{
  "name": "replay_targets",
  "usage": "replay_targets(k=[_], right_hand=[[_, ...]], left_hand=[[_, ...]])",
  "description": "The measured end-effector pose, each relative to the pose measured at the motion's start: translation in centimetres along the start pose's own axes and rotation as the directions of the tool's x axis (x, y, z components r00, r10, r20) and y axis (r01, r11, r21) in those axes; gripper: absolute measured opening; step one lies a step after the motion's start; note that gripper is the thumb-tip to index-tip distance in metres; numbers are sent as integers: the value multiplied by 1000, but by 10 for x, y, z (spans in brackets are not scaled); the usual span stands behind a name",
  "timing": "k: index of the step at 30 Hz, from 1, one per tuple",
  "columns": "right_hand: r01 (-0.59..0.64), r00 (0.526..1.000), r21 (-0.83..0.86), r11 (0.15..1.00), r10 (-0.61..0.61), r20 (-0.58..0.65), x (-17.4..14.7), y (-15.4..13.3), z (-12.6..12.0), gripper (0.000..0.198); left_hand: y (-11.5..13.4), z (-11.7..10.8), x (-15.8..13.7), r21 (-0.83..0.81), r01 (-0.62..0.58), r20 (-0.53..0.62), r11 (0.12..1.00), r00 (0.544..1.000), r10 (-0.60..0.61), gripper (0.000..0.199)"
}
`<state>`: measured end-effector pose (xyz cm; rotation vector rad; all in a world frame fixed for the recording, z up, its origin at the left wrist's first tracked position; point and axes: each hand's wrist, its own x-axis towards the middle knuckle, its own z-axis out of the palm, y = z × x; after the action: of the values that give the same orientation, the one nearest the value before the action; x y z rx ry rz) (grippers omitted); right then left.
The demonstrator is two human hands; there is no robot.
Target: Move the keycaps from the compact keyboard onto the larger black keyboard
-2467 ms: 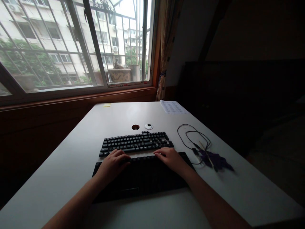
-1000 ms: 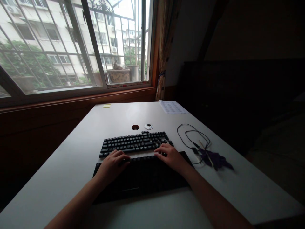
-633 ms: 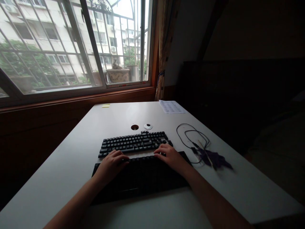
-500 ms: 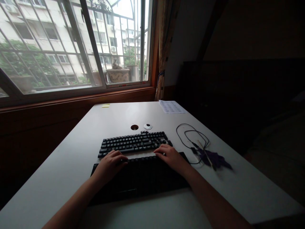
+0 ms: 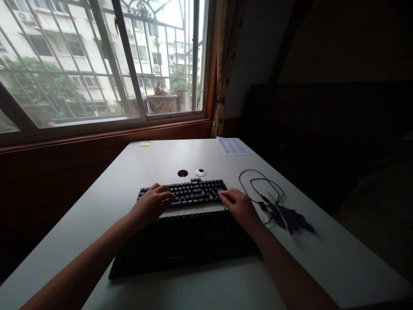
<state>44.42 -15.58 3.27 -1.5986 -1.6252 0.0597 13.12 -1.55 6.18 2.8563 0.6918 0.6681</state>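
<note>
Loose black keycaps [image 5: 190, 193] lie in rows on the white table, laid out like a keyboard. Nearer to me is a black keyboard base [image 5: 187, 245], with keycaps along its far edge. My left hand [image 5: 156, 200] is over the left part of the loose rows, fingers bent together at the caps; whatever they grip is hidden. At the right end of the rows, my right hand [image 5: 237, 204] pinches with thumb and forefinger at a small dark keycap [image 5: 220, 194].
To the right lie a looped black cable [image 5: 251, 171], a dark purple cloth [image 5: 293, 220] and a thin stick [image 5: 284, 219]. Beyond the keycaps are a round hole [image 5: 182, 173] and a white ring cover [image 5: 200, 172]. Printed paper [image 5: 235, 146] and yellow notes [image 5: 145, 143] lie at the back.
Both hands have moved from the keyboard base's far edge to the loose keycaps, the left one forward and the right one forward and rightward. The base's near left corner sits further left.
</note>
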Motion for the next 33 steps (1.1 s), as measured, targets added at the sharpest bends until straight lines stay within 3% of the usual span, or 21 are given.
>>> replay_targets(k=[6, 12, 23, 33], right_hand=[[-45, 997, 9, 999, 45, -67, 1, 10, -2, 18], [-60, 994, -18, 998, 58, -88, 2, 17, -2, 20], [-45, 996, -26, 999, 43, -76, 1, 13, -4, 20], [-44, 997, -25, 999, 43, -57, 2, 15, -2, 20]], left_hand=[[-24, 29, 65, 134, 23, 42, 991, 999, -29, 24], [-44, 61, 103, 178, 2, 117, 984, 993, -23, 48], [-56, 74, 112, 237, -59, 177, 970, 984, 17, 52], [-59, 66, 103, 280, -52, 172, 959, 985, 3, 50]])
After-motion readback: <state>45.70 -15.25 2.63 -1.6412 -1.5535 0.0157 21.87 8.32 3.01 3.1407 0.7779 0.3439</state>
